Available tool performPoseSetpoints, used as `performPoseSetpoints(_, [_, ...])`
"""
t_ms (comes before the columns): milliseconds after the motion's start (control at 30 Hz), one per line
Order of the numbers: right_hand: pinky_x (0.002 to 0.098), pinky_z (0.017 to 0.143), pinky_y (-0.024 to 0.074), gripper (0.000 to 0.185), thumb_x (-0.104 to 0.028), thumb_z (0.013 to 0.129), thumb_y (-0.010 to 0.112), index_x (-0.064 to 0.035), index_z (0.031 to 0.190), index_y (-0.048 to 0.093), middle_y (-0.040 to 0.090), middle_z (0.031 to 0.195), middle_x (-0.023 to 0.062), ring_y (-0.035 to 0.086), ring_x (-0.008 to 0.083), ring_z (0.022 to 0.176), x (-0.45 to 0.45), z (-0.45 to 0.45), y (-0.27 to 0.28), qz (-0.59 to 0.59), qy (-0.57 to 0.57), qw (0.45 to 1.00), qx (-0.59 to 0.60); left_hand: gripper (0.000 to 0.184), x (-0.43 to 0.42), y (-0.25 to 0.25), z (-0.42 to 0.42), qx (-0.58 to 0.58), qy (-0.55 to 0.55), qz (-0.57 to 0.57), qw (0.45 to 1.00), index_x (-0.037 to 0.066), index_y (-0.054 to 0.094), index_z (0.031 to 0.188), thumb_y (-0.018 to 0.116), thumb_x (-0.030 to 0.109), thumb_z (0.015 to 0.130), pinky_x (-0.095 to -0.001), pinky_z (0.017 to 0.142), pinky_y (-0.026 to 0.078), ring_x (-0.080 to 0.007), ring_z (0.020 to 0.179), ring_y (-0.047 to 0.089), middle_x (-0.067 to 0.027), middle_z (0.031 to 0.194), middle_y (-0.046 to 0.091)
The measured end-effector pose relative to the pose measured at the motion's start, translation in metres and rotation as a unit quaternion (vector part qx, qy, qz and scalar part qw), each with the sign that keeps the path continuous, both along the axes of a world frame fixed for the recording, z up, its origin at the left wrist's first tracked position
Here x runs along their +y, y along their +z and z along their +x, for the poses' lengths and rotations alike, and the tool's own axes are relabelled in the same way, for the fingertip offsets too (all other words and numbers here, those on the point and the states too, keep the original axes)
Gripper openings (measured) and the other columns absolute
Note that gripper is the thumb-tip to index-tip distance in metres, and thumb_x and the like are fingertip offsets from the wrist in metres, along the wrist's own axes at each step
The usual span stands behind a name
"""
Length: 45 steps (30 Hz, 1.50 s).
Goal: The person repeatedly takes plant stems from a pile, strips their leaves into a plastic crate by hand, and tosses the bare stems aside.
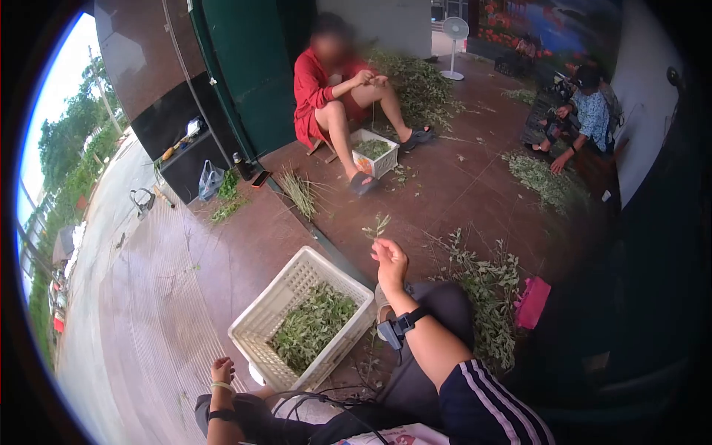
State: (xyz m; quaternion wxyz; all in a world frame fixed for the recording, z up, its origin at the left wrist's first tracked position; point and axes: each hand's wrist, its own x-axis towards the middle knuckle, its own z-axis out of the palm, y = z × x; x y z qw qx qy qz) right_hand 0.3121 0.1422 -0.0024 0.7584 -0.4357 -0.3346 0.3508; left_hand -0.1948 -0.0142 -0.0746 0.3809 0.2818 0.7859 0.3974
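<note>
My right hand is raised beyond the right edge of the crate, its fingers pinching a small leafy sprig that points upward. Low on the left, my left hand hovers beside the crate's near left corner with its fingers curled; whether it holds anything is too small to make out. Between the hands stands a white plastic crate, partly filled with loose green leaves. Leafy branches lie on the floor to the right of my knee.
A person in red sits ahead by a small white basket and a leafy pile. Another person crouches at the right near more branches. Bare stems, a pink item and a fan are also around.
</note>
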Motion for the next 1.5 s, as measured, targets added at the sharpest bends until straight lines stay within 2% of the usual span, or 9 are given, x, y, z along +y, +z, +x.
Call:
performPoseSetpoints(133, [0.0269, 0.063, 0.0531, 0.011, -0.006, 0.084, 0.056, 0.0009, 0.092, 0.059, 0.060, 0.085, 0.0066, 0.060, 0.0153, 0.078, 0.002, 0.017, -0.014, -0.013, -0.024, 0.998, 0.053, 0.027, -0.025, -0.037, -0.090, 0.244, -0.129, -0.069, 0.959, -0.002, 0.063, 0.086, 0.065, 0.017, 0.067, -0.0309, 0.051, 0.046, -0.0180, 0.056, 0.058, -0.0075, 0.067, 0.061])
performPoseSetpoints(233, [0.0267, 0.062, 0.0532, 0.011, -0.007, 0.083, 0.057, 0.0008, 0.091, 0.058, 0.059, 0.084, 0.0066, 0.060, 0.0158, 0.077, 0.002, 0.015, -0.010, -0.003, -0.023, 0.997, 0.068, 0.030, -0.057, 0.002, -0.114, 0.344, -0.143, -0.197, 0.907, -0.003, 0.064, 0.081, 0.065, 0.023, 0.066, -0.0341, 0.063, 0.049, -0.0228, 0.069, 0.062, -0.0161, 0.071, 0.063])
performPoseSetpoints(433, [0.0275, 0.059, 0.0528, 0.011, -0.011, 0.086, 0.054, -0.0005, 0.090, 0.054, 0.060, 0.085, 0.0090, 0.061, 0.0172, 0.070, 0.003, -0.008, -0.014, -0.042, 0.050, 0.993, 0.095, 0.039, -0.148, 0.025, -0.139, 0.305, -0.170, -0.325, 0.879, -0.002, 0.059, 0.091, 0.064, 0.028, 0.067, -0.0350, 0.070, 0.046, -0.0263, 0.078, 0.058, -0.0186, 0.082, 0.059])
performPoseSetpoints(833, [0.0257, 0.058, 0.0464, 0.007, -0.020, 0.082, 0.060, -0.0146, 0.086, 0.057, 0.063, 0.081, 0.0033, 0.057, 0.0119, 0.064, -0.068, 0.044, 0.053, -0.073, 0.207, 0.896, 0.387, 0.057, -0.130, 0.051, -0.117, 0.320, -0.215, -0.291, 0.876, 0.000, 0.048, 0.110, 0.062, 0.038, 0.070, -0.0368, 0.083, 0.042, -0.0334, 0.097, 0.051, -0.0236, 0.103, 0.052])
performPoseSetpoints(1000, [0.0291, 0.060, 0.0472, 0.005, -0.016, 0.085, 0.056, -0.0130, 0.088, 0.058, 0.062, 0.084, 0.0034, 0.057, 0.0140, 0.067, -0.101, 0.048, 0.012, -0.035, 0.284, 0.855, 0.433, 0.066, -0.084, -0.001, -0.060, 0.314, -0.287, -0.264, 0.866, 0.001, 0.043, 0.118, 0.062, 0.043, 0.071, -0.0375, 0.088, 0.040, -0.0363, 0.105, 0.048, -0.0256, 0.112, 0.048])
performPoseSetpoints(1167, [0.0286, 0.061, 0.0459, 0.004, -0.014, 0.085, 0.055, -0.0125, 0.087, 0.058, 0.061, 0.084, 0.0026, 0.057, 0.0143, 0.070, -0.114, 0.053, 0.020, -0.033, 0.304, 0.891, 0.335, 0.074, -0.075, -0.072, 0.019, 0.289, -0.330, -0.271, 0.857, 0.002, 0.039, 0.126, 0.061, 0.047, 0.072, -0.0383, 0.093, 0.039, -0.0393, 0.113, 0.045, -0.0277, 0.121, 0.045])
performPoseSetpoints(1267, [0.0288, 0.062, 0.0461, 0.004, -0.013, 0.084, 0.056, -0.0124, 0.087, 0.058, 0.061, 0.083, 0.0023, 0.056, 0.0143, 0.070, -0.115, 0.057, 0.018, -0.078, 0.275, 0.902, 0.324, 0.093, -0.095, -0.032, 0.073, 0.257, -0.290, -0.338, 0.858, 0.008, 0.018, 0.137, 0.058, 0.060, 0.070, -0.0397, 0.104, 0.025, -0.0432, 0.127, 0.019, -0.0309, 0.137, 0.016])
performPoseSetpoints(1333, [0.0288, 0.062, 0.0465, 0.004, -0.013, 0.084, 0.056, -0.0125, 0.086, 0.059, 0.061, 0.083, 0.0017, 0.056, 0.0139, 0.070, -0.116, 0.059, 0.018, -0.089, 0.264, 0.908, 0.313, 0.097, -0.110, -0.063, 0.063, 0.223, -0.291, -0.285, 0.886, 0.013, 0.015, 0.139, 0.057, 0.064, 0.068, -0.0415, 0.106, 0.020, -0.0462, 0.129, 0.009, -0.0320, 0.139, 0.003])
performPoseSetpoints(1500, [0.0248, 0.056, 0.0417, 0.005, -0.013, 0.084, 0.056, -0.0136, 0.087, 0.060, 0.061, 0.083, 0.0002, 0.052, 0.0111, 0.064, -0.111, 0.059, 0.002, -0.034, 0.265, 0.875, 0.403, 0.085, -0.128, -0.044, 0.020, 0.082, -0.298, -0.207, 0.928, 0.008, 0.021, 0.136, 0.060, 0.051, 0.073, -0.0413, 0.098, 0.027, -0.0380, 0.121, 0.025, -0.0246, 0.132, 0.025])
